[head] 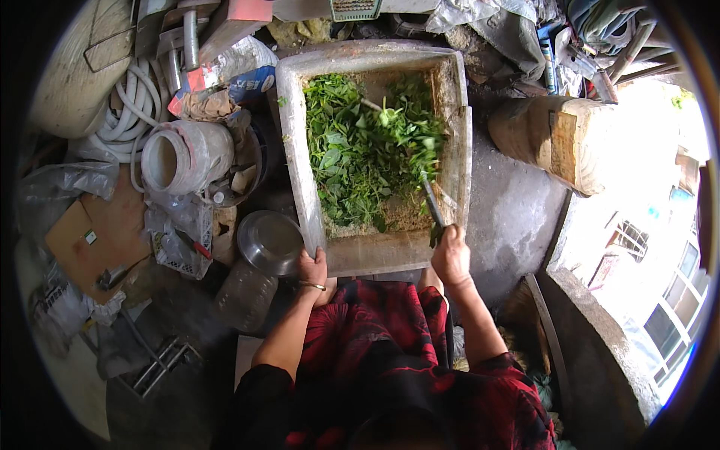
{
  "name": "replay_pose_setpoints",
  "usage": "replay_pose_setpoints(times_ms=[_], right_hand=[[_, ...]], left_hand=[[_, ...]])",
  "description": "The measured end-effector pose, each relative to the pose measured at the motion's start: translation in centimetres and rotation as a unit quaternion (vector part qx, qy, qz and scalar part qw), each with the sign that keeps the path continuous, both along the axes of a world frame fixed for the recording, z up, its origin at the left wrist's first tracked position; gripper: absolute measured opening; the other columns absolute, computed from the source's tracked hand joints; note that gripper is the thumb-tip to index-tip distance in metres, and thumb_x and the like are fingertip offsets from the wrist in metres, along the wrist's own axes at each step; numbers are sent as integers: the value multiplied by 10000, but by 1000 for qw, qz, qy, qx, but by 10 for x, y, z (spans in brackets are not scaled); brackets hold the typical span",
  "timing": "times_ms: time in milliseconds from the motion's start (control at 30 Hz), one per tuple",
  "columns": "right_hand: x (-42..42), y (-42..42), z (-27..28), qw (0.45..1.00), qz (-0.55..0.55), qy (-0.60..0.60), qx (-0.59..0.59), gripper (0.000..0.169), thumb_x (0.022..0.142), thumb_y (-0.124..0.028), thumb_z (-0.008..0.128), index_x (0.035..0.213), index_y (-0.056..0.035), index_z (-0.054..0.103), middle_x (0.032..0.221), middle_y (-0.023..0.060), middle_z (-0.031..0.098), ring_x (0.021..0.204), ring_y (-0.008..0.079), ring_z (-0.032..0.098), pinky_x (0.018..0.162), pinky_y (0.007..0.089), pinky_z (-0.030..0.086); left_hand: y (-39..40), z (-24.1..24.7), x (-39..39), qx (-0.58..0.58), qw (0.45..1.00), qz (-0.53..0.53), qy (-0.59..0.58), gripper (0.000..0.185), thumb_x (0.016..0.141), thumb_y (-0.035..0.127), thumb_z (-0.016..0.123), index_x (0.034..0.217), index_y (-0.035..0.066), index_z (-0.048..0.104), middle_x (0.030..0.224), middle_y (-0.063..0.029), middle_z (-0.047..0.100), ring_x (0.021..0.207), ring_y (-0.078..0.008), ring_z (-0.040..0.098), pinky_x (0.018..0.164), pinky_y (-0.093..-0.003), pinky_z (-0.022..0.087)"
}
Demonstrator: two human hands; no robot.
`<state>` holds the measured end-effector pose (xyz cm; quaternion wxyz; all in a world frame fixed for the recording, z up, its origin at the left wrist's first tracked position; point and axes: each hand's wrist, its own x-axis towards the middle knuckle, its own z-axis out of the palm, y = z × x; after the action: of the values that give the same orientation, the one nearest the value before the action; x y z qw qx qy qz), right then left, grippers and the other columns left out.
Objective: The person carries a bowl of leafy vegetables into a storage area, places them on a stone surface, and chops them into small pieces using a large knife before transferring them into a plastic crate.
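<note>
Before me stands a box-like trough [293,163] with thick pale walls. Chopped green leaves and stems [340,154] cover much of its floor, with light crumbly bits [399,219] showing near the front. My right hand [453,256] grips the dark handle [432,198] of a tool above the trough's near right corner. Leaves hide the tool's working end, and some greens around it are blurred. At the near left corner, my left hand [313,267] holds the trough's rim, thumb on top. A bracelet circles that wrist.
A metal basin [270,243] sits close left of my left hand. Farther left are a wide-mouthed plastic drum [205,149], coiled hose [129,101], cardboard [93,242] and a plastic crate [180,256] with a red-handled tool [201,251]. A large rounded container [523,132] stands right, near a bright opening.
</note>
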<state>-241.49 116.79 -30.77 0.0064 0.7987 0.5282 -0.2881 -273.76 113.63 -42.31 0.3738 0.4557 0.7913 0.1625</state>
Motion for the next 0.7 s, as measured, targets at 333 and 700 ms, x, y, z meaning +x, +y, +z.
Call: replay_pose_setpoints(times_ms=[333, 700], right_hand=[[-8, 24, 51, 996, 53, 68, 23, 429, 754, -31, 481, 1166, 8, 367, 909, 228, 555, 749, 393, 568, 605, 461, 467], [-6, -70, 57, 966, 250, 9, -57, 591, 745, -129, 504, 1263, 71, 302, 890, 169, 504, 723, 306, 558, 593, 391, 492]], left_hand=[[19, 21, 10, 50, 998, -39, 28, 213, 746, 194, 573, 880, 31, 545, 771, -181, 602, 734, -358, 583, 654, -419, 455], [22, 31, 9, 11, 996, -80, 48, 247, 730, 195, 571, 905, 26, 535, 795, -209, 600, 752, -381, 578, 674, -427, 457]])
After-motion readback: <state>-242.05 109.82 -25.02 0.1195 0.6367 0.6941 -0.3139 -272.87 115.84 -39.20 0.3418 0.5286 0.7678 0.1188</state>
